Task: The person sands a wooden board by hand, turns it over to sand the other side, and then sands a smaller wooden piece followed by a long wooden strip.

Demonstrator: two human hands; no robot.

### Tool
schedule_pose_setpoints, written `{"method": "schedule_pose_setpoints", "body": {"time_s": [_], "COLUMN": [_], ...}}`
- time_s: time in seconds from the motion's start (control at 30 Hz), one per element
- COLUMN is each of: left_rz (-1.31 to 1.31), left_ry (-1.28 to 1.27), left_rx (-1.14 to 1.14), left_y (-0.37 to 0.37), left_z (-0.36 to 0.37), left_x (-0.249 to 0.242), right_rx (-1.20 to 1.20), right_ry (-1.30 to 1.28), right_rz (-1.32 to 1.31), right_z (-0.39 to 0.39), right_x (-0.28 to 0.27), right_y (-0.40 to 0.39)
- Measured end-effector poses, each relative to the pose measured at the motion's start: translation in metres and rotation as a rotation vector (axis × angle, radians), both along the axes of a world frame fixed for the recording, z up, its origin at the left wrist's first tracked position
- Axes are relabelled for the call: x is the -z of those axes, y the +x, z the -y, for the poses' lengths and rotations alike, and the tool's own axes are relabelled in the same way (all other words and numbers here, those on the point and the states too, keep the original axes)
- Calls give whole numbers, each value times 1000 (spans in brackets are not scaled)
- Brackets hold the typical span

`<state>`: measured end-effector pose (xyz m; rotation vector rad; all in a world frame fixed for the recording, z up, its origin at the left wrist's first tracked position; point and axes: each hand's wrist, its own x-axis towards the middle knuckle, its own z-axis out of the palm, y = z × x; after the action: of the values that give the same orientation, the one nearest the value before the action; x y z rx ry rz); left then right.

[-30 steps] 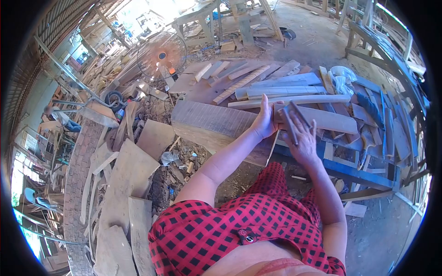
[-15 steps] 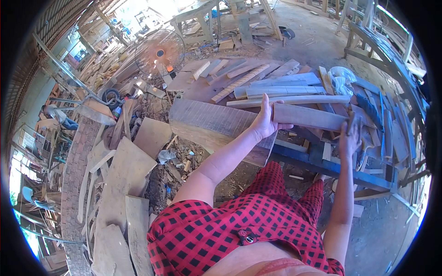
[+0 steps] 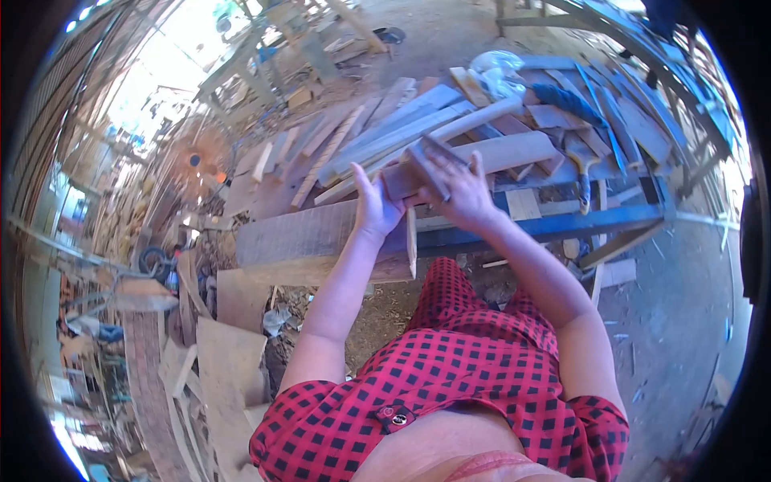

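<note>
My left hand point(image 3: 379, 202) grips the near left end of a smooth wooden piece point(image 3: 514, 151), thumb up and fingers under it. My right hand point(image 3: 464, 197) holds a dark flat block point(image 3: 430, 166) against the top of the same piece, close to my left hand. The block and hand hide the middle of the wooden piece. Below and left of my hands lies a thick wooden beam point(image 3: 301, 237). Behind the held piece, several wood strips point(image 3: 401, 132) are stacked.
A blue metal frame point(image 3: 554, 230) runs to the right under the wood. A brush point(image 3: 584, 165), a dark blue cloth point(image 3: 570, 104) and a plastic bag point(image 3: 496, 72) lie among the boards. A fan point(image 3: 195, 161) stands at the far left. Loose planks point(image 3: 233, 353) lie on the left.
My right hand has moved left along the wooden piece, from its far right end to near my left hand. The dark block now shows clearly. The view has turned to the right.
</note>
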<state>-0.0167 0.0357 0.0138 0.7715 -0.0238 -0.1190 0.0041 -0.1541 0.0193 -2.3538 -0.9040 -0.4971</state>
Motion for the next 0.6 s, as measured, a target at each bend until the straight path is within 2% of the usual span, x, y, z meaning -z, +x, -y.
{"method": "schedule_pose_setpoints", "body": {"time_s": [0.07,0.17,0.27,0.33,0.37,0.4,0.47,0.5,0.6], "left_rz": [9,-59,-60,-63,-67,-63,-57,-57,-52], "left_ry": [22,49,63,67,66,71,76,81,107], "left_rx": [26,-76,-85,-90,-98,-99,-98,-101,-83], "left_y": [-5,-7,-6,-7,-7,-7,-8,-8,-9], "left_z": [7,9,9,10,10,11,11,11,11], "left_x": [-9,-12,-11,-11,-12,-12,-13,-13,-14], "right_rx": [201,551,686,741,793,791,807,689,397], "right_ry": [-43,-227,-98,91,46,53,-94,-73,-21], "right_rz": [-48,-259,-335,-445,-398,-395,-303,-165,-48], "right_z": [32,94,142,152,149,141,117,96,39], "right_x": [6,13,28,33,42,42,38,21,17], "right_y": [32,76,99,105,103,98,84,60,18]}}
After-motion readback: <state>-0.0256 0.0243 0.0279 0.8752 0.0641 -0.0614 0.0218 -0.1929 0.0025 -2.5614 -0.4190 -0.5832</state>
